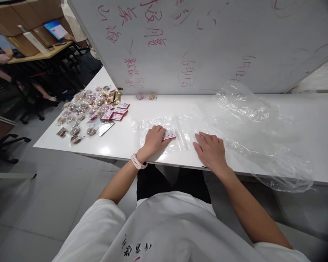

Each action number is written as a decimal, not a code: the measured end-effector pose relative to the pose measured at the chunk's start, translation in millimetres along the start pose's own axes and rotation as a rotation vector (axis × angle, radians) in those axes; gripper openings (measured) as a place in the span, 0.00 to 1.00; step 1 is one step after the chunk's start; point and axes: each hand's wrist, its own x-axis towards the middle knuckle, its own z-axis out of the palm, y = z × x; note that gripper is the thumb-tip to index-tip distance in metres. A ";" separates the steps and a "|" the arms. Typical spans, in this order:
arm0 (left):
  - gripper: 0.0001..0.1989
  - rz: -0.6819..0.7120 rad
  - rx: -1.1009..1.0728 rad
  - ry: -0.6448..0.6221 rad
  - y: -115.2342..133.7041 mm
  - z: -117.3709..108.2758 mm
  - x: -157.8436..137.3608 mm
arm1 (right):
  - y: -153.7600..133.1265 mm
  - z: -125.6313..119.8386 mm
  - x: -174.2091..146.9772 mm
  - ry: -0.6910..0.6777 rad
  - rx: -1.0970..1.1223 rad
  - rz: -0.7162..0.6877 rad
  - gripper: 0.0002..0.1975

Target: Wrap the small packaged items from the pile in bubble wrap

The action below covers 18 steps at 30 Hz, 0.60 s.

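My left hand (153, 140), with a pink watch band (139, 162) on its wrist, is closed around a small flat red-and-white box (168, 135). Under that hand lies a clear plastic bag (182, 136), flat on the white table (117, 147). Whether the box is inside the bag or on top of it, I cannot tell. To the right, my right hand (211, 150) rests palm down near the bag's right end, thumb and fingers slightly bent and apart, gripping nothing visible.
A large crumpled clear plastic sheet or bag (265, 134) spreads over the table's right side and hangs off its front edge. Many wrapped snacks (82, 105) and several red-and-white boxes (117, 115) cover the left end. A whiteboard (207, 47) stands behind. People sit at a desk far left.
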 end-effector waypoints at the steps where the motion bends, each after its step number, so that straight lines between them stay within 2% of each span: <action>1: 0.16 -0.007 -0.009 0.009 -4.6 -0.9 -6.5 | 3.1 -1.5 -2.2 0.019 -0.014 0.010 0.21; 4: 0.18 -0.028 -0.051 0.040 -16.6 -5.7 -26.3 | 9.3 -7.2 -6.5 0.060 -0.060 0.029 0.20; 7: 0.17 -0.030 -0.095 0.065 -19.4 -8.4 -36.1 | 2.9 -12.7 -2.3 0.059 -0.064 0.011 0.20; 10: 0.16 -0.028 -0.161 0.076 -14.0 -6.1 -29.6 | -15.8 -11.1 12.6 -0.001 0.032 -0.079 0.21; 14: 0.14 -0.033 -0.241 0.065 -4.3 2.2 -10.9 | -37.3 7.2 34.7 -0.133 0.191 -0.208 0.21; 16: 0.18 -0.042 -0.264 0.059 -0.2 4.9 -8.5 | -39.3 17.1 40.5 -0.157 0.240 -0.211 0.22; 18: 0.26 -0.051 -0.251 0.115 2.5 4.8 -16.0 | -36.2 22.5 41.7 -0.147 0.296 -0.199 0.22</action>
